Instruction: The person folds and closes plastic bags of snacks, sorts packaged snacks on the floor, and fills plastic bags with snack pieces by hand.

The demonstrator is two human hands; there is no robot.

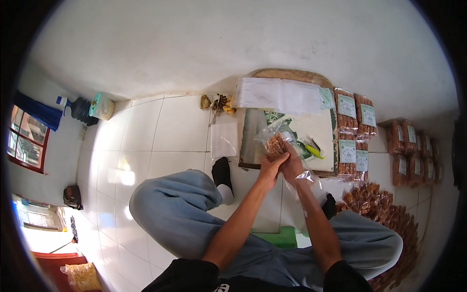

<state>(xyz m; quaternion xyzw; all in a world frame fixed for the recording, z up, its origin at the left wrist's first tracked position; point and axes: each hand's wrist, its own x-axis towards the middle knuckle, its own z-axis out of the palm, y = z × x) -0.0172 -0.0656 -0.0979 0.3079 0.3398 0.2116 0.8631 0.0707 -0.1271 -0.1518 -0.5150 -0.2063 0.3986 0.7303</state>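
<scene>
My left hand (272, 168) and my right hand (292, 164) are together over the front of a low table (248, 141). Both are closed around a clear plastic packet of brown snack pieces (276, 145), whose loose film spreads above and below the hands. Just right of them, a yellow-green cutter (314, 151) lies on the table. Behind the packet, a stack of white sheets or bags (279, 92) and a green-white label (326, 99) lie along the table's back edge.
Labelled brown snack packs (347, 112) stand right of the table, with more packs (416, 151) farther right. Small snack packets (384, 209) are heaped on the floor. Clear bags (224, 139) and bananas (228, 106) lie left. A green stool (282, 237) is between my legs.
</scene>
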